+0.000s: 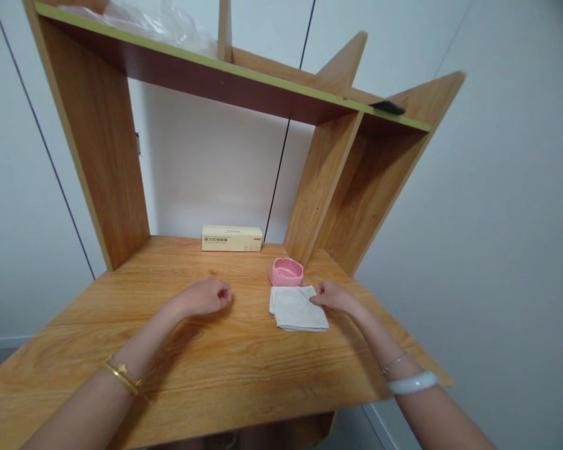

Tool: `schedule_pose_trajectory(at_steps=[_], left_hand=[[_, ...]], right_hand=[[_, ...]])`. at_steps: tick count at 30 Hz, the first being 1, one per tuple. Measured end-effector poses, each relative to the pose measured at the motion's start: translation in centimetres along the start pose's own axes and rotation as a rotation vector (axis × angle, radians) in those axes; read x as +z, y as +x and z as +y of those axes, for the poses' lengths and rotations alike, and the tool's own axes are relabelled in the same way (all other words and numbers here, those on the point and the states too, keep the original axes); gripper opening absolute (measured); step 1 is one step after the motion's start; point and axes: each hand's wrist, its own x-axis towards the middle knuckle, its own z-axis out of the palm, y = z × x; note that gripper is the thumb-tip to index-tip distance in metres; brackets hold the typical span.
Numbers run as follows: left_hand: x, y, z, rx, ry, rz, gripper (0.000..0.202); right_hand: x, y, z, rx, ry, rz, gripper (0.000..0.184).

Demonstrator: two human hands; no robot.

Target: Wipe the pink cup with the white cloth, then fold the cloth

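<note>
A folded white cloth lies flat on the wooden desk, just in front of a pink ashtray. My right hand is at the cloth's upper right edge, thumb and fingers pinched on it. Left of the cloth and apart from it, my left hand rests low over the desk with its fingers curled in. I see nothing in its grip. Behind both hands stands a long cream box with dark printed characters, close to the back of the desk.
The desk carries a wooden hutch with an upright divider at the right and a side panel at the left. On its upper shelf lie clear plastic wrapping and a dark flat object.
</note>
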Motion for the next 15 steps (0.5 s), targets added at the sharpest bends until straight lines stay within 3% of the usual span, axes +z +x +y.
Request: schedule_pose_trajectory(at_steps=[3,6,8,10,12,15], left_hand=[[0.6,0.7,-0.6,0.015,-0.187,-0.032,0.018],[1.1,1.2,-1.2,0.012,-0.513,-0.134,0.014],[1.4,1.4,-1.8,-0.012,-0.751,-0.141,0.011],[1.6,1.5,-2.6,-0.058,-0.999,-0.077,0.01],[1.8,1.5,-3.3,-0.114,-1.256,0.025,0.009],[1.8,1.5,-4.1,-0.172,-1.558,0.165,0.012]], right_hand=[[-0.1,0.1,-1.3,-0.012,-0.032,0.196,0.015],[1.7,0.1,-5.4,-0.218,0.158,0.26,0.018],[3.9,0.3,-8.9,-0.322,0.367,0.167,0.013],[6.4,0.5,-12.1,-0.354,0.593,-0.02,0.01],[8.8,0.6,-14.6,-0.299,0.812,-0.209,0.012],[11.3,0.6,-16.6,-0.202,1.089,-0.383,0.023]])
